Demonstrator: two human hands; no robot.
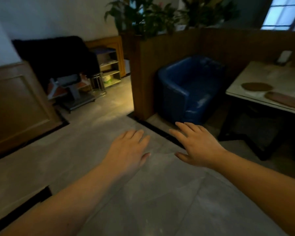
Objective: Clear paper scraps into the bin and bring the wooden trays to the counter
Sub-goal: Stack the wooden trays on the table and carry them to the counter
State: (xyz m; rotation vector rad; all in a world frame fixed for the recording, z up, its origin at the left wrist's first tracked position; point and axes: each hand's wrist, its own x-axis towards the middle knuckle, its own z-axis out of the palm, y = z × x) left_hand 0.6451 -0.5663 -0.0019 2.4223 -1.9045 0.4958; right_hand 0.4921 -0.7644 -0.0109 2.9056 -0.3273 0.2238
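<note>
Two wooden trays lie on a pale table (262, 72) at the right edge: a round tray (256, 86) and, nearer me, an oblong tray (283, 99). My left hand (128, 150) and my right hand (197, 143) are both stretched out in front of me over the grey tiled floor, palms down, fingers apart, holding nothing. Both hands are well left of and below the table. No paper scraps or bin are visible.
A blue armchair (189, 89) sits against a wooden partition (169, 48) topped with plants (152, 16). A black floor strip (158, 132) runs along a low step. A black-covered chair (58, 55), a shelf unit (109, 67) and a metal stool (97, 84) stand at the back left.
</note>
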